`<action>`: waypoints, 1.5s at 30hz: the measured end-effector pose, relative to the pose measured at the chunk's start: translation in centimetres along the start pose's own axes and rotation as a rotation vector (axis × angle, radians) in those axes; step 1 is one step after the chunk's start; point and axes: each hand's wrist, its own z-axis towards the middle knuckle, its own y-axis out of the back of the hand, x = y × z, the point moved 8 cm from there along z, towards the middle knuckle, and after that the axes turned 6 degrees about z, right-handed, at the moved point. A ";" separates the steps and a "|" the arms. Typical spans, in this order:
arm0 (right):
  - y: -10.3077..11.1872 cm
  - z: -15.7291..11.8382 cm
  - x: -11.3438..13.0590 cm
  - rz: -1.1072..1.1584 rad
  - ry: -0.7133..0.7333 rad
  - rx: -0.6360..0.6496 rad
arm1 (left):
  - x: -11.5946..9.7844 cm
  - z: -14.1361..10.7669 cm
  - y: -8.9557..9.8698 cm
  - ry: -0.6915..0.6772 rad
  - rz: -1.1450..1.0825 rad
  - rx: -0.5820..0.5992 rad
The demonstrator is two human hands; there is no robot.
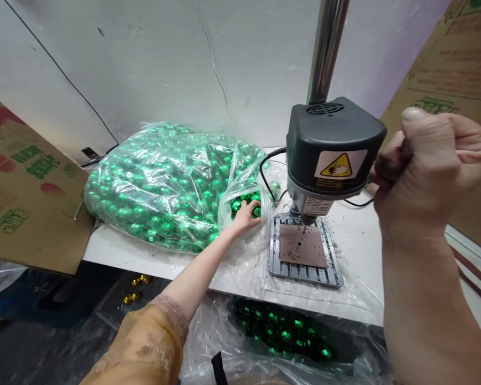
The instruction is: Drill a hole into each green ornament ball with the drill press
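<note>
My left hand (246,215) reaches into the open mouth of a large clear plastic bag (160,187) full of shiny green balls. Its fingers are curved over green balls (237,205) at the opening; whether one is gripped cannot be made out. At the right, my right hand (431,152) is raised and closed beside the black head of a small drill press (336,144), perhaps around a handle that is hidden. Beneath the drill bit, a brown square plate (302,246) with a small dark hole lies on the slotted metal base (336,275).
Printed cardboard stands at the left (32,187) and right (460,80). Below the white table (116,251), another plastic bag holds green balls (280,331). A few gold balls (132,297) lie at lower left. Dark shavings are scattered around the drill base, and a black cable (264,174) runs from the drill.
</note>
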 end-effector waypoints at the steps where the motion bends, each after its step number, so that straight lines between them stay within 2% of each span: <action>1: -0.1 0.0 0.0 -0.002 -0.005 0.004 | -0.1 -0.4 0.3 0.011 0.054 -0.050; 4: -0.1 -0.1 0.1 -0.002 -0.017 0.000 | -1.2 -2.0 1.9 0.012 0.237 -0.276; 5: -0.1 -0.1 0.0 -0.002 -0.021 -0.003 | -1.7 -2.6 2.6 -0.005 0.234 -0.357; 6: 0.0 -0.1 0.0 -0.003 -0.024 -0.007 | -2.3 -3.3 3.2 -0.025 0.158 -0.424; 8: 0.0 -0.1 0.0 -0.006 -0.024 -0.008 | -2.7 -4.2 3.6 -0.034 -0.229 -0.450; 10: 0.0 0.0 0.0 -0.009 -0.016 -0.007 | -2.9 -4.5 2.4 0.041 -0.759 -0.310; 12: 0.0 0.0 0.0 -0.006 -0.013 -0.005 | -3.8 -4.9 0.0 0.160 -1.198 -0.082; 13: 0.0 0.0 0.0 -0.005 -0.014 -0.003 | -4.5 -5.3 -1.0 0.212 -1.344 0.013; 15: 0.0 0.0 -0.1 0.003 -0.015 0.006 | -5.3 -6.1 -2.1 0.270 -1.491 0.098; 18: 0.0 0.1 -0.1 0.015 -0.016 0.021 | -5.4 -6.9 -2.9 0.260 -1.469 0.066; 23: 0.1 0.2 -0.3 0.034 -0.007 0.018 | -5.1 -7.0 -3.6 0.119 -1.112 -0.022; 27: -0.1 0.2 -0.2 0.037 0.001 0.031 | -5.2 -6.4 -4.5 0.048 -1.027 -0.073; 34: -0.1 0.1 -0.4 0.036 -0.010 0.033 | -6.0 -5.9 -6.1 -0.040 -0.864 -0.014; 45: -0.2 0.3 -0.4 0.041 0.015 0.028 | -7.0 -5.8 -6.7 -0.072 -0.872 0.042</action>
